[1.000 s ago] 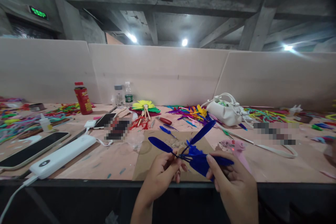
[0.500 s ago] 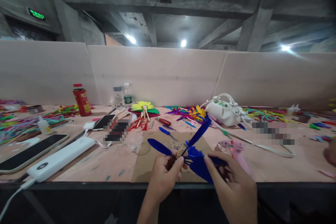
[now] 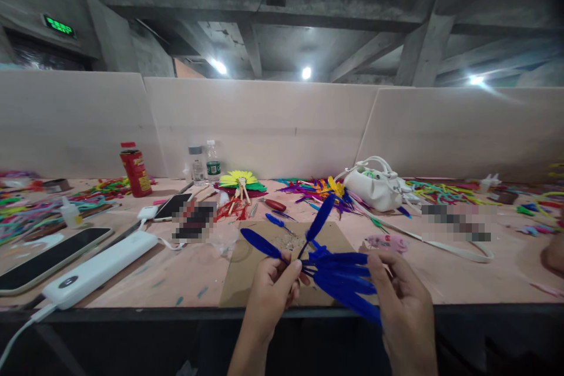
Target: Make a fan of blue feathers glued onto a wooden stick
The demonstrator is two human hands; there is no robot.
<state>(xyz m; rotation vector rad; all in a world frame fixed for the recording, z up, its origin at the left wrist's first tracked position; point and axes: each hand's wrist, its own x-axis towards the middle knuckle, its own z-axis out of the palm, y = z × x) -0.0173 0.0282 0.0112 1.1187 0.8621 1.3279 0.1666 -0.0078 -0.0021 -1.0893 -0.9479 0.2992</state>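
A fan of deep-blue feathers [image 3: 339, 275] is held above the table's front edge. My left hand [image 3: 272, 292] pinches their quills together between thumb and fingers. Two feathers stand apart from the fan, one pointing up and the other out to the left. At the fan's right side, my right hand [image 3: 404, 299] has its thumb and fingers closed on feather tips; its lower fingers are partly hidden. Under the hands lies a brown cardboard sheet [image 3: 244, 261], with a loose blue feather [image 3: 275, 220] at its far edge.
Right of the cardboard lies a pink glue gun [image 3: 388, 242], partly behind my right hand. A white handbag [image 3: 374, 188] stands behind it, its strap trailing forward. On the left are a white power bank [image 3: 101, 270], phones [image 3: 57, 258] and a red bottle [image 3: 136, 171]. Colourful feathers [image 3: 317, 188] lie farther back.
My right hand has shifted right, from the middle of the feathers towards their tips. The fan shows more spread out, and the upright feather leans less. My left hand keeps its pinch.
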